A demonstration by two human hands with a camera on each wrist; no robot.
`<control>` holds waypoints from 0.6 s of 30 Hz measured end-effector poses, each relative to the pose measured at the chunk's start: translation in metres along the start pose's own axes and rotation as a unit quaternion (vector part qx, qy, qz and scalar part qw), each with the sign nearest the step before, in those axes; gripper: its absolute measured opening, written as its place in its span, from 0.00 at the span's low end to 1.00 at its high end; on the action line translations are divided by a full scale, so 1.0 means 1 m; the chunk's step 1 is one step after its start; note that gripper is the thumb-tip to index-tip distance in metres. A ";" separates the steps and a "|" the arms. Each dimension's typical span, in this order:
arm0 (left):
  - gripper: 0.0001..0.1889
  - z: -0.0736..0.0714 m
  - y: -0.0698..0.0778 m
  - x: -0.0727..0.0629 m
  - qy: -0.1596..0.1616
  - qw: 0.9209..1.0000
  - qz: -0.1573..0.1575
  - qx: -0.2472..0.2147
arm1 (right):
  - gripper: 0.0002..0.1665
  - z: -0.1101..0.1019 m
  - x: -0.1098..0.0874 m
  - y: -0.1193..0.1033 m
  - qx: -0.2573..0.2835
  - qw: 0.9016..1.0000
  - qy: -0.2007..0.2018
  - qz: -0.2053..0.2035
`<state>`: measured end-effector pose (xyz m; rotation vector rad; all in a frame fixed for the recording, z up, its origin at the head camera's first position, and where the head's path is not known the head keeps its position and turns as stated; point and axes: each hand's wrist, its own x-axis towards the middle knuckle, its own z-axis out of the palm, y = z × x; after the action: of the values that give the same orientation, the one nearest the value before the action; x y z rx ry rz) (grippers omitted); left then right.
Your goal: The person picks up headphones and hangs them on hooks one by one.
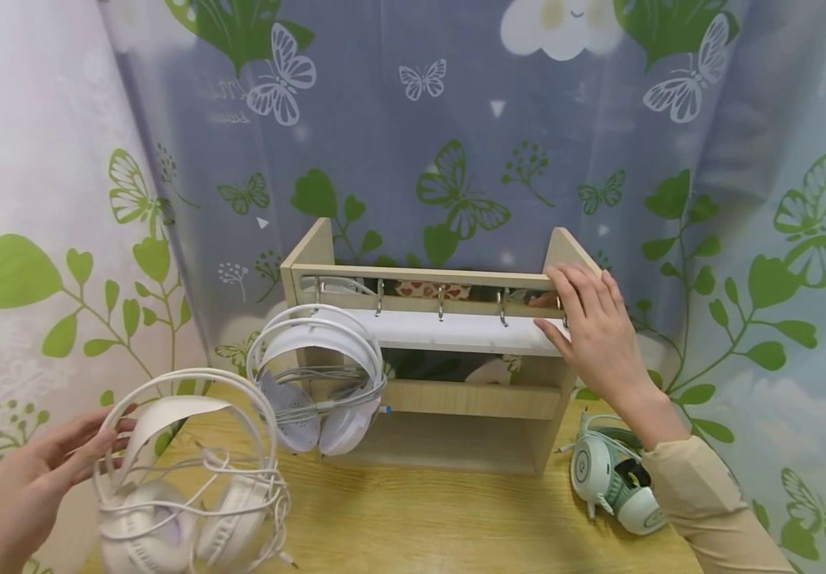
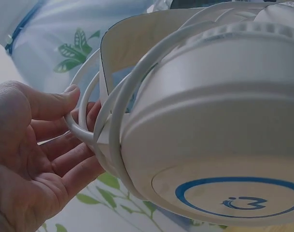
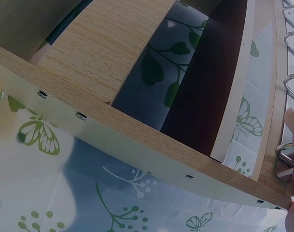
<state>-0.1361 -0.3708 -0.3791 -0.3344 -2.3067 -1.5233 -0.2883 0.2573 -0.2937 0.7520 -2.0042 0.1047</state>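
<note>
My left hand (image 1: 54, 470) holds a pair of white headphones (image 1: 158, 426) by the thin outer band, thumb on one side and fingers on the other. Their white cable is wound loosely around the ear cups. In the left wrist view, a cup (image 2: 214, 116) with a blue ring fills much of the picture. A second white pair of headphones (image 1: 355, 422), wrapped in grey cable, hangs from the left end of a wooden rack (image 1: 470, 399). My right hand (image 1: 599, 335) grips the rack's upper right corner; only part of it shows in the right wrist view.
Several metal hooks (image 1: 441, 303) line the rack's upper bar above a white shelf (image 1: 456, 329). Mint-green headphones (image 1: 592, 470) lie right of the rack on the wood-grain table (image 1: 413, 526). A patterned curtain (image 1: 413, 143) stands close behind.
</note>
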 end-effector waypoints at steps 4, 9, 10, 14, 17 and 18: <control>0.21 0.010 0.004 0.004 -0.013 0.994 0.037 -0.100 | 0.41 0.001 0.000 0.000 0.003 1.000 0.009 -0.003; 0.21 0.026 0.014 0.011 -0.023 0.986 0.059 -0.156 | 0.41 0.000 0.000 0.000 0.003 1.000 0.005 -0.001; 0.20 0.029 0.017 0.012 -0.024 0.986 0.059 -0.157 | 0.41 -0.001 -0.001 0.000 0.002 1.000 0.004 -0.001; 0.19 0.041 0.026 0.017 -0.020 0.988 0.053 -0.144 | 0.41 -0.001 0.000 0.000 0.002 1.000 0.010 -0.003; 0.20 0.049 0.031 0.019 -0.017 0.989 0.049 -0.140 | 0.41 -0.001 0.000 0.000 0.002 1.000 0.014 -0.005; 0.20 0.051 0.032 0.020 -0.017 0.989 0.049 -0.141 | 0.41 0.000 0.000 0.000 0.001 1.000 0.014 -0.005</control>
<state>-0.1499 -0.3110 -0.3622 -0.5424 -2.0637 -1.8074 -0.2879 0.2570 -0.2933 0.7583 -1.9726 0.1107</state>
